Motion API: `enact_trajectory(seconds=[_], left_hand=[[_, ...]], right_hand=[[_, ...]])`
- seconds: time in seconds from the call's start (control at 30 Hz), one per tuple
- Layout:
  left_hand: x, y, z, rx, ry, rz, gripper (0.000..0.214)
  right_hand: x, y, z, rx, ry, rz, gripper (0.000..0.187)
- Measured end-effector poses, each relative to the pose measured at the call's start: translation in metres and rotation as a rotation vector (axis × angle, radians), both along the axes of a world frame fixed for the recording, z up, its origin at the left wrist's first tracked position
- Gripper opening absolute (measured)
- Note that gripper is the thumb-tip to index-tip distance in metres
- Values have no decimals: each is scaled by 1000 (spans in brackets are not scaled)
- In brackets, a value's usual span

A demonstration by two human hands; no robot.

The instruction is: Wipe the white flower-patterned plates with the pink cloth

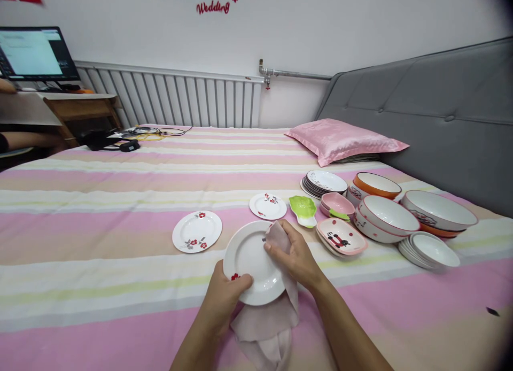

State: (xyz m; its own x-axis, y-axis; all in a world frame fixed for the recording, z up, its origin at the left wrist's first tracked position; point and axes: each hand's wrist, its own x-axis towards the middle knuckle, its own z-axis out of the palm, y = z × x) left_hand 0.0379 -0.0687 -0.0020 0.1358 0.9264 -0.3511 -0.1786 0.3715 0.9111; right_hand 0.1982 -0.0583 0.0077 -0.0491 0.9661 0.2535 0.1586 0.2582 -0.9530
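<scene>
A white plate (252, 259) with red flowers is held above the bed, its face turned toward me. My left hand (228, 296) grips its lower left rim, thumb on the front. At the upper right rim my right hand (294, 256) is closed on a greyish-pink cloth (266, 323), pressing it against the plate. The cloth hangs down behind and below the plate. Two more flowered plates lie flat beyond: a larger plate (197, 231) to the left and a smaller plate (267, 206) farther back. The fingers behind the plate are hidden.
To the right sit a green leaf-shaped dish (303, 209), pink bowls (337, 203), square cat dishes (342, 236), stacked plates (326, 180), large bowls (388, 216) and small white bowls (435, 249). A pink pillow (344, 138) rests by the grey headboard (420, 103). Another person's leg (30, 141) shows at left.
</scene>
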Motion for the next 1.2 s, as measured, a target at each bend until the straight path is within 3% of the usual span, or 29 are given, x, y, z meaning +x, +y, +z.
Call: enact_trajectory(seconds=[0.13,0.23,0.33,0.43,0.7,1.0,1.2], left_hand=[[-1,0,-1,4,7,-11,50],[-1,1,-1,20,1,-9,49],[-1,1,-4,12,17,16,48],[-1,2,-7,26,47,-22,40],[-4,0,3,68,107,-151,30],[-9,-3,12,56,140,-246,32],[-6,-3,11,114,119,-293,13]], right_hand=[[1,-2,1,38,0,33,20],[-2,-2,-2,51,178,89,19],[-5,1,-6,39,295,25,29],[-6,3,-5,20,242,-30,30],[3,0,0,-111,86,61,25],[6,0,-4,-129,138,212,29],[8,-2,-2,-192,200,250,32]])
